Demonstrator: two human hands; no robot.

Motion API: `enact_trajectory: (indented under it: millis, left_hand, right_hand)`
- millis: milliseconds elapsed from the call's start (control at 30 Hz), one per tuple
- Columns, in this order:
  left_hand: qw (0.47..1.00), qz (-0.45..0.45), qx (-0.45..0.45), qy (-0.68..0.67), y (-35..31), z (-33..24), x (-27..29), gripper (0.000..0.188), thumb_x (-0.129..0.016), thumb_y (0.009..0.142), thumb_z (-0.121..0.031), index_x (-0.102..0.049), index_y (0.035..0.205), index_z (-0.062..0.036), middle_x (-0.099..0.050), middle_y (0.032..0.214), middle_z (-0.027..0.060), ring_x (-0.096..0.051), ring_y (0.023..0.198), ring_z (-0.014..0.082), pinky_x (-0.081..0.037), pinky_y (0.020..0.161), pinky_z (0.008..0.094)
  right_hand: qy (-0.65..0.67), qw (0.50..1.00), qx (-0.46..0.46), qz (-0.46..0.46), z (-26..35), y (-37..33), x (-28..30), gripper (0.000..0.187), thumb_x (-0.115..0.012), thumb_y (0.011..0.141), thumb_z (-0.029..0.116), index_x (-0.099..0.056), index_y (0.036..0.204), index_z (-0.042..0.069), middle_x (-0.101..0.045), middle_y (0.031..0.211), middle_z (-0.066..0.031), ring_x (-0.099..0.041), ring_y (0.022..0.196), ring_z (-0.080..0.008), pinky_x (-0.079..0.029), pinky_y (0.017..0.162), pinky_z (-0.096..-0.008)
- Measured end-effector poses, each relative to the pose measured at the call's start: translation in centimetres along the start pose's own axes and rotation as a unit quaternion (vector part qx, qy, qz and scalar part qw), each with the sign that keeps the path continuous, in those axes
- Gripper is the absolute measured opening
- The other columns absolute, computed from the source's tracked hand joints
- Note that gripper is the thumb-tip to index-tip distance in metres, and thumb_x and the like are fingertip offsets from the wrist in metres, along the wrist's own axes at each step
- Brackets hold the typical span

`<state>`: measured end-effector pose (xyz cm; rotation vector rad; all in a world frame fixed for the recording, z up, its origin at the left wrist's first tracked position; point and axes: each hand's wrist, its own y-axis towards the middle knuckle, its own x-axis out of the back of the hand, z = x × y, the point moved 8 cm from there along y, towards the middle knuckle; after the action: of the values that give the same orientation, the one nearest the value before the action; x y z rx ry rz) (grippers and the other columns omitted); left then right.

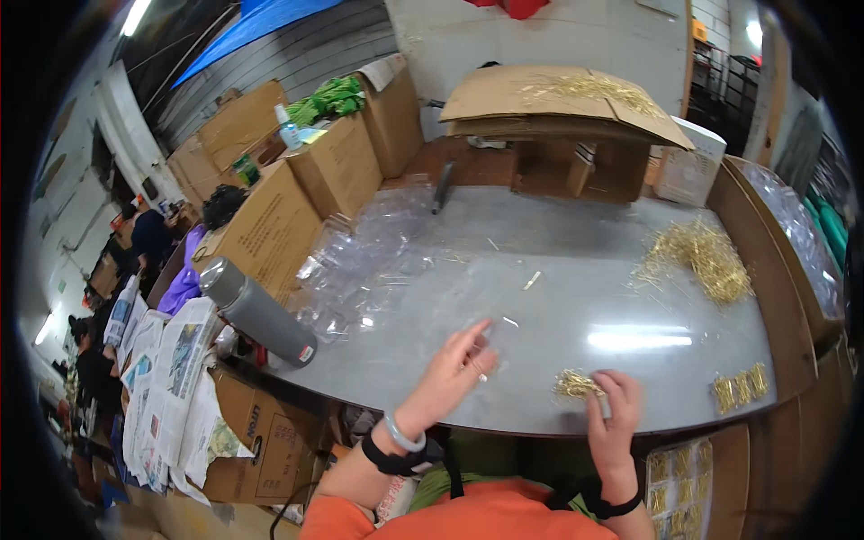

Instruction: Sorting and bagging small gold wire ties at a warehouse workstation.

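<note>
Over the near middle of the grey table, my left hand is open, its index finger stretched forward and nothing plainly held. A small pale strip lies just beyond its fingertips. To the right, my right hand is at the edge of a small heap of thin gold pin-like pieces. Its thumb and fingers are curved but apart, slightly blurred, touching or very near the heap. Three small gold bundles stand in a row at the right. A large loose pile of the same gold pieces lies farther back.
Clear plastic packs cover the table's left side, beside a grey flask and cardboard boxes. A cardboard shelter stands at the back. Below the right edge, a tray holds several gold bundles. Newspapers hang at the left.
</note>
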<state>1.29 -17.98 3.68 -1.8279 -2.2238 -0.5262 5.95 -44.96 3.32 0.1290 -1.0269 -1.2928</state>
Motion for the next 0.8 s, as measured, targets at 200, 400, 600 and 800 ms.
enact_trajectory:
  millis: [200, 400, 600, 800]
  left_hand:
    - [0.999, 0.003, -0.035, -0.027, -2.2, -1.2, -8.6, 0.051, -0.06, 0.106, -0.028, -0.05, 0.151, -0.0066, -0.057, 0.112, 0.0127, -0.056, 0.094, 0.021, -0.048, 0.088, 0.0319]
    - [0.992, 0.015, -0.008, -0.126, -3.2, -0.6, -9.8, 0.046, -0.051, 0.11, -0.025, -0.049, 0.153, -0.0066, -0.057, 0.119, 0.0123, -0.056, 0.11, 0.0204, -0.047, 0.096, 0.0315]
    - [0.997, 0.003, -0.083, 0.001, -5.0, -2.7, -9.8, 0.044, -0.051, 0.11, -0.022, -0.048, 0.15, -0.0034, -0.056, 0.126, 0.0115, -0.055, 0.116, 0.0214, -0.045, 0.101, 0.0352]
    - [0.958, -0.181, -0.055, -0.217, -5.4, 0.9, -4.3, 0.043, -0.049, 0.11, -0.019, -0.043, 0.148, 0.0001, -0.057, 0.13, 0.0151, -0.055, 0.116, 0.0218, -0.044, 0.104, 0.0371]
  right_hand:
    - [0.48, 0.834, -0.228, 0.147, 0.9, -0.8, -6.8, 0.031, -0.073, 0.096, 0.01, -0.063, 0.124, 0.002, -0.069, 0.107, -0.0048, -0.065, 0.092, -0.0126, -0.053, 0.08, -0.028]
    - [0.551, 0.774, -0.277, 0.143, 1.3, -2.7, -7.0, 0.018, -0.059, 0.107, 0.015, -0.064, 0.119, 0.002, -0.066, 0.101, -0.0005, -0.06, 0.083, -0.0075, -0.05, 0.073, -0.0239]
    - [0.486, 0.825, -0.275, 0.09, 1.1, -4.7, -5.7, 0.015, -0.053, 0.107, 0.012, -0.063, 0.11, 0.001, -0.065, 0.09, -0.0011, -0.057, 0.07, -0.0062, -0.046, 0.061, -0.0226]
    - [0.347, 0.919, -0.184, -0.042, 0.3, -5.0, -1.7, 0.011, -0.052, 0.105, 0.006, -0.062, 0.106, 0.001, -0.065, 0.087, -0.004, -0.054, 0.061, -0.0063, -0.045, 0.055, -0.0233]
